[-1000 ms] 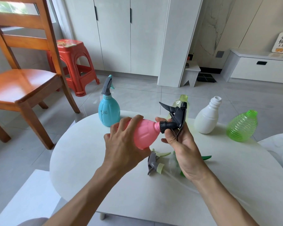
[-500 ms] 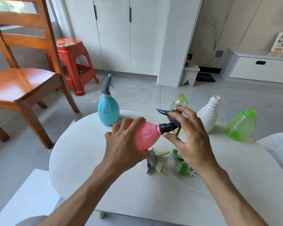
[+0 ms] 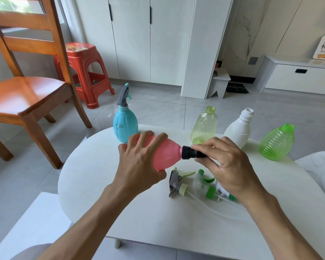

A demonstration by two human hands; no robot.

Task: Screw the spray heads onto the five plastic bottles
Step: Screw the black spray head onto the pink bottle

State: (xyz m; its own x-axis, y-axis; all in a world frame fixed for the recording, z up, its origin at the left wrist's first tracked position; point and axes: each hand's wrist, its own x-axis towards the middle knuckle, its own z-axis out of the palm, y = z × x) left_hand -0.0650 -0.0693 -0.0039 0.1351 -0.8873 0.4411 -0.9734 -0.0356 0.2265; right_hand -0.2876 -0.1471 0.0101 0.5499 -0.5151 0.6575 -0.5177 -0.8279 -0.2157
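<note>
My left hand grips the pink bottle, held sideways above the white table. On its neck sits a black spray head; my right hand is wrapped over that head and hides its trigger. A blue bottle with a grey spray head stands behind. A yellow-green bottle, a white bottle and a ribbed green bottle stand open-necked at the back. Loose spray heads lie under my hands: a grey and cream one and a clear one with a green collar.
A wooden chair and a red plastic stool stand to the left on the tiled floor. White cabinets line the far wall. Thin clear dip tubes trail from the loose heads across the table.
My right hand has turned over the black spray head, from gripping it below to covering it from above. The trigger is now hidden, and the pink bottle stays in my left hand.
</note>
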